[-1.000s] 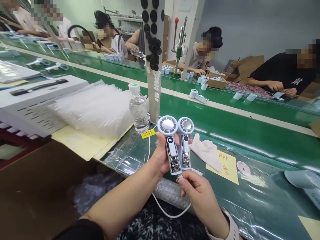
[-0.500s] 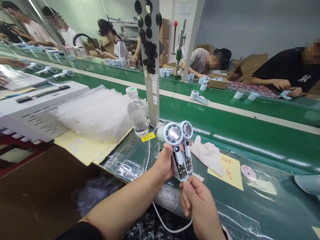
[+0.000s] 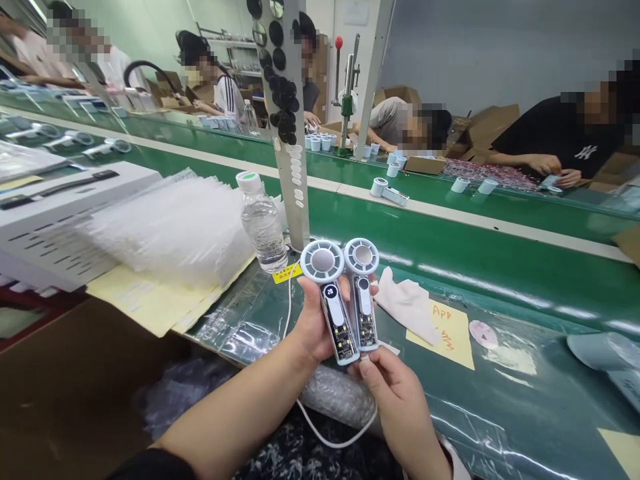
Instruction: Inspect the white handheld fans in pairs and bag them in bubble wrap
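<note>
My left hand (image 3: 311, 325) is wrapped round two small white handheld fans held side by side and upright: the left fan (image 3: 329, 295) shows a lit number display, the right fan (image 3: 362, 290) sits against it. Both have round heads and clear handles showing circuit boards. My right hand (image 3: 395, 399) is pinched on the plug of a white cable (image 3: 330, 437) at the bottom of the right fan. The cable loops down below my wrists and another stretch runs up toward the post.
A water bottle (image 3: 260, 223) and a stack of clear plastic bags (image 3: 170, 227) stand left. A perforated post (image 3: 289, 127) rises behind the fans. A white cloth (image 3: 407, 303) and yellow note (image 3: 447, 327) lie right. Beyond the green conveyor (image 3: 450, 247), several people work.
The two fans turned from a tilted, overlapped pose back to facing me side by side. My right hand stays at their base with the cable plug. The view shifted slightly right.
</note>
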### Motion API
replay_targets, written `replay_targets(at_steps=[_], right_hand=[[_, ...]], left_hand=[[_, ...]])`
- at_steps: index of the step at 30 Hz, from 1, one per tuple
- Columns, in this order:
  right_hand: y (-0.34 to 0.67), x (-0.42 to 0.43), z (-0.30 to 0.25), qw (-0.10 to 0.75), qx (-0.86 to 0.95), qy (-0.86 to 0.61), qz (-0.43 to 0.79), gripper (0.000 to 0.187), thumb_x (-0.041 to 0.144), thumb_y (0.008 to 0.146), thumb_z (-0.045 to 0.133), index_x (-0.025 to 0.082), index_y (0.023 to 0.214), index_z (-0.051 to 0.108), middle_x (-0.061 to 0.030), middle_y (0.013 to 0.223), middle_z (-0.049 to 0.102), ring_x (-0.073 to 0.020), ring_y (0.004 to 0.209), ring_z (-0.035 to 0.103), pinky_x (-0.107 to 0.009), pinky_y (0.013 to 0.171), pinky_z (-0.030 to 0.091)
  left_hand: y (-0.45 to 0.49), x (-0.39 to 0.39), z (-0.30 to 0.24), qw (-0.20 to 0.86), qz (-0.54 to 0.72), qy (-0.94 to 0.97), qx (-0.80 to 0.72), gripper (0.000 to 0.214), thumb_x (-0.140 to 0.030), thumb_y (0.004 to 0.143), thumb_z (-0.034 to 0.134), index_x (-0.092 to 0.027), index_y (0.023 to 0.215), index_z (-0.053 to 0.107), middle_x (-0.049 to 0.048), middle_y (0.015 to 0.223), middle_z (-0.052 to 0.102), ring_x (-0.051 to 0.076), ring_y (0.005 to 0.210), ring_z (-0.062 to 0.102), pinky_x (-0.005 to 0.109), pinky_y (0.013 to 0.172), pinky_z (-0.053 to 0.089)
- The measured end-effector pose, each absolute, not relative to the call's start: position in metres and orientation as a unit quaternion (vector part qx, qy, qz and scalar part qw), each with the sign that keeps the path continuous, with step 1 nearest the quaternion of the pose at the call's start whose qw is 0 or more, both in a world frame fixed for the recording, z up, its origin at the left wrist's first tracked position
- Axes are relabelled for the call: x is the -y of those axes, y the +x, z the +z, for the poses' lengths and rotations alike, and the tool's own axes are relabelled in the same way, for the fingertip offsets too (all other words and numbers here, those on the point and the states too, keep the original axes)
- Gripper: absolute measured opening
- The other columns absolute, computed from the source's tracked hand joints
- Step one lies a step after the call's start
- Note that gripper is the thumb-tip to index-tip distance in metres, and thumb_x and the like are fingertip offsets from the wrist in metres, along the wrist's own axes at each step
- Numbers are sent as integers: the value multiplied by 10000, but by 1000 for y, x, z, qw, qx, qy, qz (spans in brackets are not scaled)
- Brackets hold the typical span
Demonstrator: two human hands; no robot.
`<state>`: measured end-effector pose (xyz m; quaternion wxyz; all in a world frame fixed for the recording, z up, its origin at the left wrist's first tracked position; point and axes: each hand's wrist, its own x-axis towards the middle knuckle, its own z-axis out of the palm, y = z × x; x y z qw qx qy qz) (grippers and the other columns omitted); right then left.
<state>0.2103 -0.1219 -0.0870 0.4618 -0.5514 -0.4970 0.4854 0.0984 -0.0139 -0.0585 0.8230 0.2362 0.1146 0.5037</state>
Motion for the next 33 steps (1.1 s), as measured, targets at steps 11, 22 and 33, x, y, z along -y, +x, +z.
replay_targets(at_steps=[11,22,33], right_hand=[[220,122,-84,499,416,-532,543,461,610,836,647,192,652,583,-2,543,611,-148,557,541,-254,601,414],[201,124,-92,567,277,-511,584,457,609,853,633,213,679,484,86,388,425,-92,346,374,-215,405,284],[230,125,-77,535,504,-528,424,406,521,949,496,213,688,540,-52,846,598,-216,813,548,-326,742,440]], left_hand=[[101,19,-58,812,510,269,-89,628,-769,559,720,-157,647,611,97,1027,703,227,906,679,311,738,569],[104,21,-60,798,519,290,-102,637,-760,524,746,-145,650,635,93,1013,703,209,882,681,262,711,562],[104,21,-59,792,530,281,-114,629,-779,593,700,-178,776,679,78,1040,701,259,931,679,362,784,564]])
